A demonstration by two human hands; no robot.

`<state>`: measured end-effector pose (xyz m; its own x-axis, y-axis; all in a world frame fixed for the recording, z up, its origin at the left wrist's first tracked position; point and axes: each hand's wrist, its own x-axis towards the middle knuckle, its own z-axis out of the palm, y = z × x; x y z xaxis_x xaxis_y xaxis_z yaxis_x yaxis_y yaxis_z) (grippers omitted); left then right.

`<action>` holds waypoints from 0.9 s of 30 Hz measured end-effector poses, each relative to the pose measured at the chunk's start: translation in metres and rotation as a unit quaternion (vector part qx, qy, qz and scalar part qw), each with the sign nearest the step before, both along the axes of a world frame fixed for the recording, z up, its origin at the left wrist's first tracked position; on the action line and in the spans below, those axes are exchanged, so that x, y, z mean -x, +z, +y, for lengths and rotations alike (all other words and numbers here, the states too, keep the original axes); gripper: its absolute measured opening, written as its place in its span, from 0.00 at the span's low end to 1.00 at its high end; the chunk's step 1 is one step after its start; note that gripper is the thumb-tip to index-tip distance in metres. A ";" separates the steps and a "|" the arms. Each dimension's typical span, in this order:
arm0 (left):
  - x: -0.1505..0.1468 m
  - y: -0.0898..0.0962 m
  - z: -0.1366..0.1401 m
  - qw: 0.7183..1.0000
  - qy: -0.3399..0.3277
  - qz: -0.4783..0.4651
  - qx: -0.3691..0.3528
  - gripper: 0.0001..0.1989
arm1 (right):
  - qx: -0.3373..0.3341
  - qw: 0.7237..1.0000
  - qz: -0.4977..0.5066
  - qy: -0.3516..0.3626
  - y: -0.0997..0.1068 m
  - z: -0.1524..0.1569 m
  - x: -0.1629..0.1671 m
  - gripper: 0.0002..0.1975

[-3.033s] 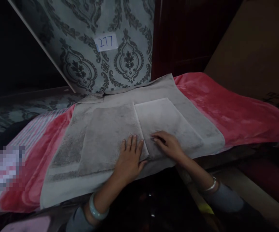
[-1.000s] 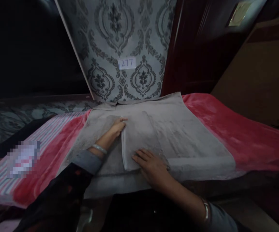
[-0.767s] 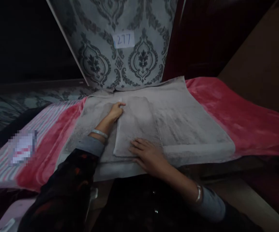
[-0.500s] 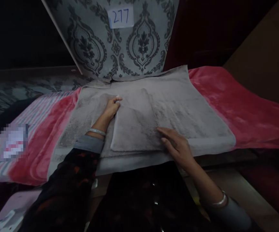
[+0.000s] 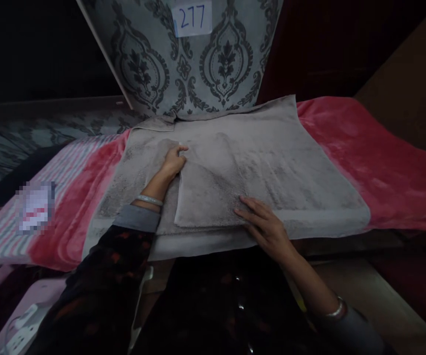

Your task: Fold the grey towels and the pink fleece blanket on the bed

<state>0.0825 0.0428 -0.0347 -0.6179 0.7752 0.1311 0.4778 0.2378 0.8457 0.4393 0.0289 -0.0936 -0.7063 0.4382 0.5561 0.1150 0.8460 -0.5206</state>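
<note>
A grey plush towel [image 5: 207, 197], folded over, lies on a larger spread-out grey cloth [image 5: 286, 153] of similar pile. My left hand [image 5: 174, 161] is closed at the towel's upper left edge, thumb and fingers pinching the fabric there; part of the grip is hidden by the hand itself. At the towel's lower right, my right hand [image 5: 270, 229] rests palm down with its fingers spread, the fingertips touching the pile. The white lower hem of the cloth shows beneath both. Each wrist wears a bracelet.
Under the grey cloth lie a red plush blanket [image 5: 349, 133] and a striped cloth [image 5: 68, 158] at left. Behind stands a patterned panel [image 5: 183, 69] with a paper marked 277 [image 5: 192, 18]. A white power strip [image 5: 22, 333] is at lower left.
My right hand has shifted slightly left along the towel and spread its fingers. My left hand keeps its hold on the edge. The whole view has shifted a little.
</note>
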 end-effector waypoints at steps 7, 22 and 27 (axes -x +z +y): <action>-0.001 0.012 -0.006 0.990 0.029 0.124 0.057 0.26 | 0.042 0.999 0.017 0.009 0.008 0.002 -0.008 0.17; -0.111 -0.012 -0.137 0.873 -0.219 0.402 0.169 0.33 | -0.057 0.966 -0.248 0.044 0.024 0.039 0.051 0.32; -0.112 -0.010 -0.140 0.882 -0.201 0.392 0.169 0.33 | -0.078 0.975 -0.204 0.029 0.042 0.055 0.068 0.27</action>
